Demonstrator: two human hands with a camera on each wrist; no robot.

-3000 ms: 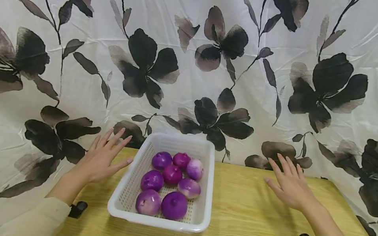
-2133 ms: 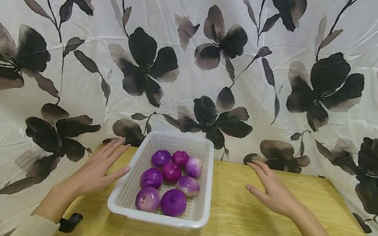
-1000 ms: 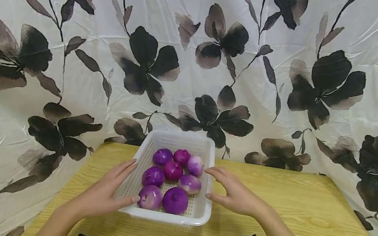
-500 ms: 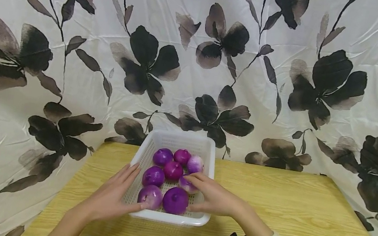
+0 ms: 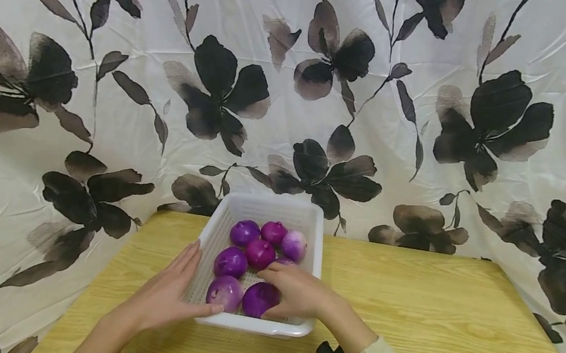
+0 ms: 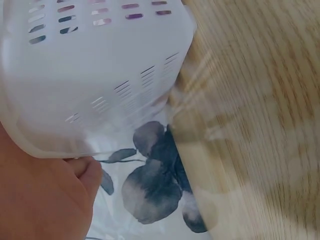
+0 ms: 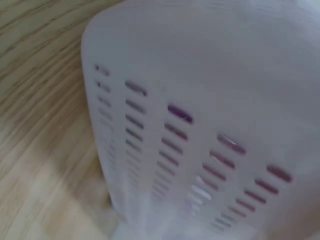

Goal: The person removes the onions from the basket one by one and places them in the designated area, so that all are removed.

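Note:
A white plastic basket (image 5: 255,324) with slotted walls stands on the wooden table, holding several purple onions. My left hand (image 5: 160,294) lies at its front left corner, fingers straight along the outer left side, thumb over the front rim. Reaching over the right wall, my right hand (image 5: 297,291) curls its fingers and thumb round the dark purple onion (image 5: 257,299) at the front. Behind that hand, a paler onion (image 5: 285,261) is mostly hidden. The left wrist view shows part of my left hand (image 6: 45,190) under the rim. In the right wrist view, the slotted wall (image 7: 200,75) hides my right hand.
A pale purple onion (image 5: 225,292) sits at the front left of the basket, with others behind it. The yellow wooden table (image 5: 429,327) extends to the right. A white cloth (image 5: 281,110) with dark flowers hangs behind the table.
Both hands have come inward from either side to the basket. My right hand has moved left over the wall and closed round the front onion. The left has settled at the front corner.

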